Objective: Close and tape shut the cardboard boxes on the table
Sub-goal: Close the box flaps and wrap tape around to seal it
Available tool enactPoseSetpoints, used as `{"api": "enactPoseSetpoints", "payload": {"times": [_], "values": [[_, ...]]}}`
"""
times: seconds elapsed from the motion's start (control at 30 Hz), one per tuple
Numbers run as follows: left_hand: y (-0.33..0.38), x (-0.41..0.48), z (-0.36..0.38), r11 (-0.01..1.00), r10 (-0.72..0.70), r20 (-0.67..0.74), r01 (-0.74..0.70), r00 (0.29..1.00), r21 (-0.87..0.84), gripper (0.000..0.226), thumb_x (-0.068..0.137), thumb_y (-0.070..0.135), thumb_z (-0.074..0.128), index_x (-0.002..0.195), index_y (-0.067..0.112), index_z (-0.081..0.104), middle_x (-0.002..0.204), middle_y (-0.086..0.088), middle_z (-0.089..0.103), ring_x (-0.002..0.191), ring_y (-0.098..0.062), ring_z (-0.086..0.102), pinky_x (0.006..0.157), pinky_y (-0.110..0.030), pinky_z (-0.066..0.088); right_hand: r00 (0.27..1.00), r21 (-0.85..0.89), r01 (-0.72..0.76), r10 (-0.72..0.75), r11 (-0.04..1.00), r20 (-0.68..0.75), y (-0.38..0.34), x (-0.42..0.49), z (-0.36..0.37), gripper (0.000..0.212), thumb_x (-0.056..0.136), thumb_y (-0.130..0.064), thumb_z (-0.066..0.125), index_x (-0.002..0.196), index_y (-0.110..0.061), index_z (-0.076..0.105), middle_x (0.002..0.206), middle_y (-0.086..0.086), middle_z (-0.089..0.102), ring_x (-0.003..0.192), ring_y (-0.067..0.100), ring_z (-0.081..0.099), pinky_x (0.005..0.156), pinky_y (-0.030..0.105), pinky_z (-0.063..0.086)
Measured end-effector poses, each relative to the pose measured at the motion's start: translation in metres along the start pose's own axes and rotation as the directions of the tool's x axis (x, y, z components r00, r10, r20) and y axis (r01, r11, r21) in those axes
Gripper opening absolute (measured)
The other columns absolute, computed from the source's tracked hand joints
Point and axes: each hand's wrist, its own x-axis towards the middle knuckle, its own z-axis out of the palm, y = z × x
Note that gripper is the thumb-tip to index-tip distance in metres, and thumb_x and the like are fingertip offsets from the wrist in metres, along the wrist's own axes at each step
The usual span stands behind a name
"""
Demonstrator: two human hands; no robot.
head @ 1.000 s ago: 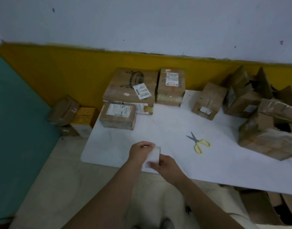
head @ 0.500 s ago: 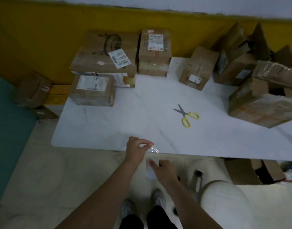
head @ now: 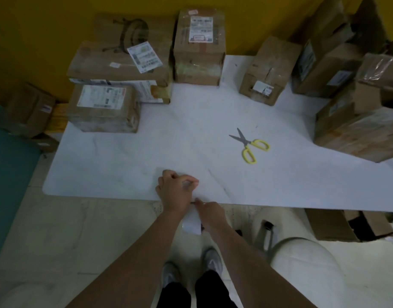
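We count two hands in view, both at the near edge of the white bench (head: 124, 165). The left hand (head: 176, 190) lies over the bench edge with thumb and forefinger pinched on one small translucent tape end (head: 189, 185); its other fingers are curled. The right hand (head: 210, 213) sits just beside it, below the edge, and holds one pale tape roll (head: 191, 223) above the floor (head: 57, 230). Its forefinger reaches up to the edge, and the rest of its grip is hidden from us. The two hands are close together, nearly touching. The cardboard boxes (head: 200, 70) stand along the far and right sides of the bench, well apart from the hands. At far left we count four: one large flat box (head: 115, 61) lying on one white-printed box (head: 144, 90), one labelled box (head: 102, 107) in front of them, and one taller box (head: 200, 30) against the stack's right side. One tilted box (head: 268, 70) stands alone at far centre. At right, a pile (head: 357, 132) of at least four boxes leans together; we cannot give an exact count there. One pair of scissors (head: 250, 144) with two yellow handles lies on the bench between the hands and the pile, blades partly apart. On the floor we count at least three floor boxes (head: 28, 107) at left and one open box (head: 333, 225) under the bench at right. Two shoes (head: 212, 261) show below the arms.
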Motion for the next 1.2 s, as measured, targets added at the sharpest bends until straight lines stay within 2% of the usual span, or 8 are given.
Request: {"api": "enactPoseSetpoints", "payload": {"times": [0.07, 0.13, 0.27, 0.4, 0.53, 0.73, 0.97, 1.2], "values": [[0.001, -0.002, 0.002, 0.998, -0.041, -0.039, 0.04, 0.998, -0.041, 0.03, 0.075, 0.043, 0.078, 0.101, 0.032, 0.069, 0.112, 0.001, 0.044, 0.106, -0.025, 0.046, 0.089, -0.034, 0.032, 0.992, -0.31, 0.055, -0.087, 0.949, -0.089, -0.001, -0.002, -0.006, 0.058, 0.098, -0.058, 0.039, 0.09, -0.008, 0.068, 0.074, 0.002, 0.066, 0.071, 0.02, 0.067, 0.071, 0.033, 0.055], [0.004, 0.004, -0.001, 0.986, -0.127, -0.048, 0.12, 0.991, -0.118, 0.061, 0.065, 0.039, 0.086, 0.114, 0.022, 0.053, 0.119, -0.004, 0.047, 0.11, -0.027, 0.048, 0.091, -0.038, 0.035, 0.953, -0.609, 0.122, -0.263, 0.784, -0.148, -0.011, -0.005, -0.017, 0.055, 0.095, -0.064, 0.042, 0.088, -0.015, 0.066, 0.068, -0.003, 0.058, 0.065, 0.014, 0.059, 0.061, 0.026, 0.042], [0.008, 0.021, -0.015, 0.988, -0.148, 0.098, 0.142, 0.984, 0.067, 0.068, 0.064, 0.05, 0.086, 0.112, 0.021, 0.048, 0.122, -0.006, 0.045, 0.112, -0.026, 0.051, 0.092, -0.038, 0.04, 0.935, -0.777, 0.171, -0.349, 0.606, -0.067, -0.038, 0.011, -0.041, 0.049, 0.081, -0.066, 0.063, 0.092, -0.019, 0.064, 0.07, -0.005, 0.048, 0.067, 0.015, 0.052, 0.061, 0.026, 0.038], [0.009, 0.035, -0.023, 0.984, -0.143, 0.21, 0.117, 0.967, 0.134, 0.066, 0.061, 0.054, 0.086, 0.101, 0.021, 0.045, 0.114, -0.004, 0.043, 0.1, -0.024, 0.055, 0.083, -0.037, 0.048, 0.955, -0.766, 0.206, -0.297, 0.608, 0.02, -0.05, 0.038, -0.054, 0.054, 0.077, -0.071, 0.064, 0.088, -0.018, 0.07, 0.084, -0.005, 0.068, 0.081, 0.016, 0.067, 0.07, 0.026, 0.05], [0.008, 0.044, -0.026, 0.987, -0.097, 0.272, 0.059, 0.957, 0.147, 0.065, 0.063, 0.053, 0.086, 0.098, 0.017, 0.045, 0.109, -0.006, 0.042, 0.093, -0.026, 0.055, 0.078, -0.037, 0.049, 0.966, -0.728, 0.221, -0.248, 0.649, 0.072, -0.061, 0.049, -0.061, 0.067, 0.078, -0.078, 0.055, 0.071, -0.015, 0.074, 0.063, -0.003, 0.072, 0.064, 0.013, 0.071, 0.071, 0.027, 0.056], [0.026, 0.043, -0.054, 0.964, -0.113, 0.439, -0.008, 0.891, 0.264, 0.049, 0.088, 0.038, 0.069, 0.122, 0.009, 0.049, 0.128, -0.015, 0.043, 0.113, -0.031, 0.055, 0.097, -0.041, 0.048, 0.917, -0.841, 0.236, -0.398, 0.486, 0.027, -0.066, 0.017, -0.074, 0.043, 0.099, -0.051, 0.045, 0.121, -0.016, 0.059, 0.122, 0.004, 0.061, 0.114, 0.022, 0.06, 0.087, 0.029, 0.043], [0.142, 0.052, -0.115, 0.965, 0.153, 0.24, -0.197, 0.959, 0.174, 0.042, 0.093, 0.041, 0.059, 0.126, 0.017, 0.049, 0.123, -0.011, 0.049, 0.113, -0.028, 0.053, 0.095, -0.04, 0.048, 0.829, -0.723, 0.168, -0.493, 0.67, -0.264, -0.133, -0.026, -0.182, 0.04, 0.101, -0.045, 0.04, 0.124, -0.016, 0.055, 0.123, 0.006, 0.06, 0.117, 0.025, 0.055, 0.095, 0.034, 0.042], [0.23, 0.088, -0.143, 0.864, 0.454, 0.207, -0.485, 0.867, 0.135, 0.037, 0.096, 0.04, 0.052, 0.129, 0.023, 0.051, 0.122, -0.007, 0.051, 0.111, -0.024, 0.055, 0.092, -0.034, 0.049, 0.784, -0.662, 0.139, -0.49, 0.737, -0.381, -0.175, -0.032, -0.264, 0.045, 0.103, -0.044, 0.038, 0.141, -0.02, 0.042, 0.137, 0.007, 0.053, 0.121, 0.028, 0.051, 0.099, 0.036, 0.042]]}}
